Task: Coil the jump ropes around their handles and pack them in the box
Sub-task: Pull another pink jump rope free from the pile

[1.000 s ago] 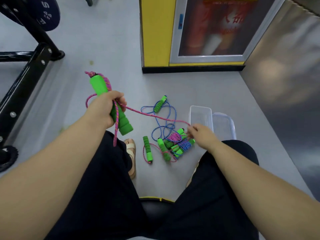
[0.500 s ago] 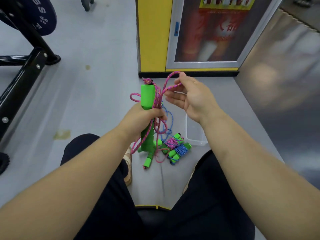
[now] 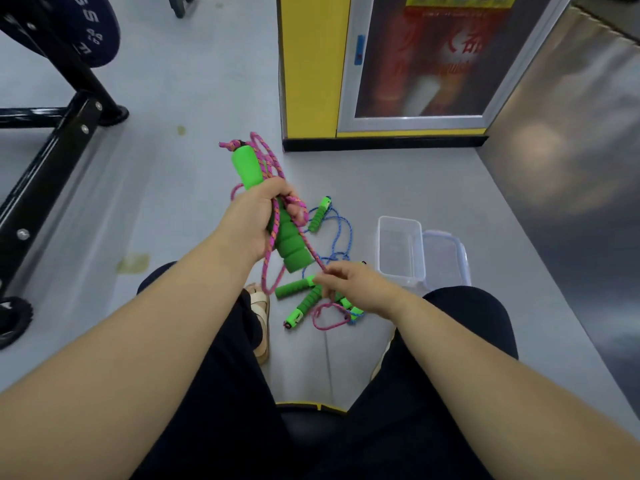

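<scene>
My left hand point(image 3: 257, 220) grips a green foam handle point(image 3: 292, 247) held up over the floor, with a pink rope point(image 3: 266, 164) looped along it. My right hand point(image 3: 360, 287), lower and to the right, pinches that pink rope just below the handle's bottom end. On the floor beneath lie more green handles point(image 3: 294, 287), a loose blue rope point(image 3: 341, 233) with its handle point(image 3: 320, 216), and a pink loop point(image 3: 329, 318). The clear plastic box point(image 3: 400, 251) stands open to the right with nothing inside.
The box's clear lid point(image 3: 446, 258) lies right beside the box. A black weight rack point(image 3: 52, 157) stands at the left. A yellow cabinet point(image 3: 308, 67) with a glass door is ahead. My sandalled foot point(image 3: 259, 310) rests near the handles.
My right hand has dropped from beside the handle's top to below its bottom end, drawing the pink rope down along the handle. My left hand stays on the handle.
</scene>
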